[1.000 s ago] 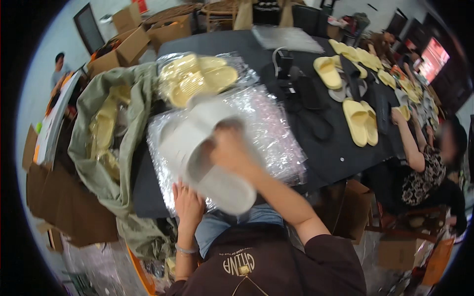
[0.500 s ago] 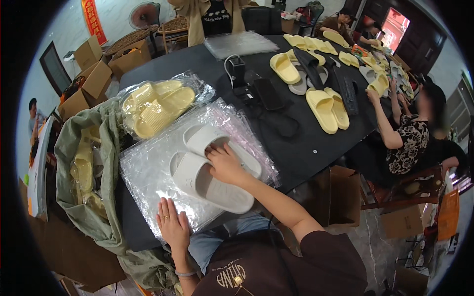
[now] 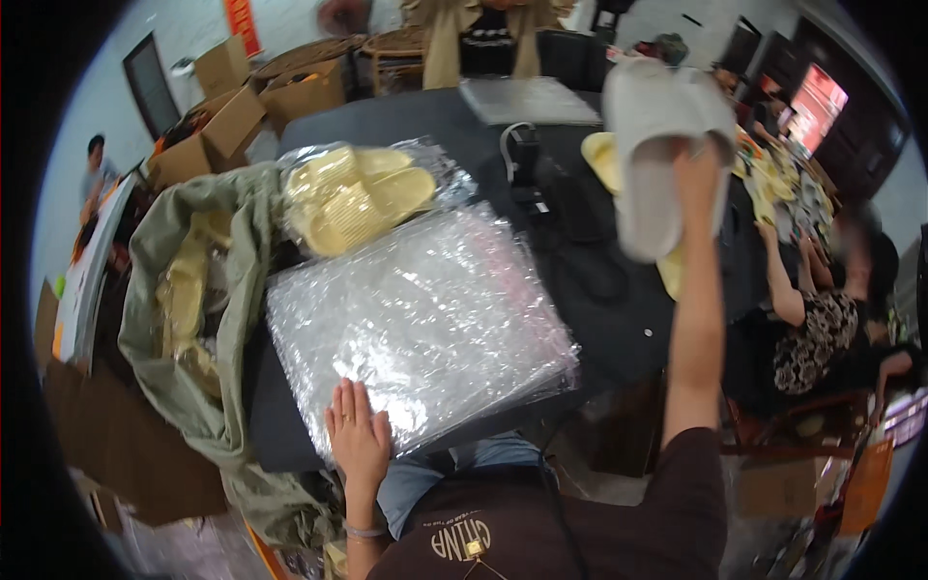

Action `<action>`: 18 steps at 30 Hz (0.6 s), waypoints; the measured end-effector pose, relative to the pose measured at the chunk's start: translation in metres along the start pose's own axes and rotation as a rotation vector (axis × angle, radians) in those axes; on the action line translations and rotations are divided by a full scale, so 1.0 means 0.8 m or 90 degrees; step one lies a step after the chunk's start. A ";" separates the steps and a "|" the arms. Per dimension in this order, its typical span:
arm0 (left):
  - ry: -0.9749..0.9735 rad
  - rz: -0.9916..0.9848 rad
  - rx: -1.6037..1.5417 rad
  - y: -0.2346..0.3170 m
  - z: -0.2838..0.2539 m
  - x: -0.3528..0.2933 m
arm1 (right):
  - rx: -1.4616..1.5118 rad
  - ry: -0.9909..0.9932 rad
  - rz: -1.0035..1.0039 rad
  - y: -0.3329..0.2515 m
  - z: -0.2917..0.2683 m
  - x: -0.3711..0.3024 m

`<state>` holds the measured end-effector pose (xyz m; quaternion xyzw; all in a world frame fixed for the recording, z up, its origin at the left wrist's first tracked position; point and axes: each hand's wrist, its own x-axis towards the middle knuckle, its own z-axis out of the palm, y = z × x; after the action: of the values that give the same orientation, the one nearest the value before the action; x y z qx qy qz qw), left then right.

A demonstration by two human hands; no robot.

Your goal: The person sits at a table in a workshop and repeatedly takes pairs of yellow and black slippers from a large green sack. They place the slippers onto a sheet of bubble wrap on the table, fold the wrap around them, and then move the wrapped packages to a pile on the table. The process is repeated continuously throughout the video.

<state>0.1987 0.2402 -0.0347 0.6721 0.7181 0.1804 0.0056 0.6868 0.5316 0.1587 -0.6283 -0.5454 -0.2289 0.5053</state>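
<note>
Out over the right side of the black table, my right hand (image 3: 698, 172) grips a pair of light grey slide sandals (image 3: 650, 145), blurred by motion, its fingers partly inside them. My left hand (image 3: 360, 433) lies flat, fingers stretched, on the near left corner of a stack of clear plastic bags (image 3: 425, 300). Just beyond the stack sits a pair of yellow slides (image 3: 333, 203) in a clear bag. To the left, a green woven sack (image 3: 145, 280) stands with its mouth spread around bagged yellow slides (image 3: 184, 300).
A dark phone (image 3: 577, 215) and a black device with a white cable (image 3: 523, 155) lie mid-table. Another plastic stack (image 3: 532, 101) is at the far edge, before a standing person (image 3: 483, 48). Cardboard boxes (image 3: 232, 126) stand far left. A co-worker (image 3: 822, 329) sits at the right.
My right hand has lifted the grey slides off the bag stack and carried them away to the right. My left hand stays on the stack. The whole view has shifted.
</note>
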 end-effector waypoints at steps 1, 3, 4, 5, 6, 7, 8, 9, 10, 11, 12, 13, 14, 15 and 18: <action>0.000 0.002 -0.010 -0.001 0.001 0.002 | -0.041 0.002 -0.020 0.040 0.007 0.047; 0.020 0.011 -0.008 -0.002 0.002 0.003 | -0.078 -0.109 0.137 0.075 0.008 0.092; 0.023 0.026 -0.024 -0.001 0.004 0.009 | -0.101 -0.262 0.272 0.110 0.001 0.124; 0.028 0.037 -0.036 -0.001 0.005 0.014 | -0.143 -0.055 0.119 0.138 0.024 0.114; 0.023 0.013 -0.017 -0.005 0.004 0.006 | -0.005 -0.057 0.042 0.083 0.059 0.082; 0.028 -0.007 -0.010 -0.008 0.003 -0.003 | 0.137 -0.055 -0.032 -0.009 0.068 0.035; 0.028 -0.018 -0.013 -0.008 -0.001 -0.005 | 0.235 -0.155 -0.030 -0.076 0.066 -0.011; 0.026 -0.019 -0.020 -0.007 -0.003 -0.004 | 0.322 -0.251 -0.026 -0.138 0.052 -0.061; 0.027 -0.019 -0.015 -0.008 -0.002 -0.004 | 0.393 -0.313 -0.104 -0.205 0.035 -0.116; 0.016 -0.009 -0.008 -0.009 -0.003 -0.002 | 0.398 -0.397 -0.173 -0.239 0.028 -0.156; 0.015 -0.007 -0.007 -0.010 -0.001 -0.001 | 0.419 -0.431 -0.273 -0.262 0.032 -0.198; 0.012 -0.006 -0.002 -0.011 -0.002 0.000 | 0.369 -0.456 -0.334 -0.279 0.040 -0.244; 0.008 -0.005 -0.005 -0.011 -0.002 -0.001 | 0.385 -0.520 -0.326 -0.296 0.043 -0.288; 0.009 -0.010 -0.006 -0.012 -0.003 -0.001 | 0.355 -0.570 -0.353 -0.310 0.044 -0.318; -0.010 0.032 -0.058 -0.021 -0.004 0.003 | 0.272 -0.634 -0.402 -0.319 0.058 -0.394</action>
<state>0.1812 0.2411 -0.0356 0.6902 0.6921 0.2078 0.0376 0.3458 0.4024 -0.0248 -0.3534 -0.9084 0.0670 0.2133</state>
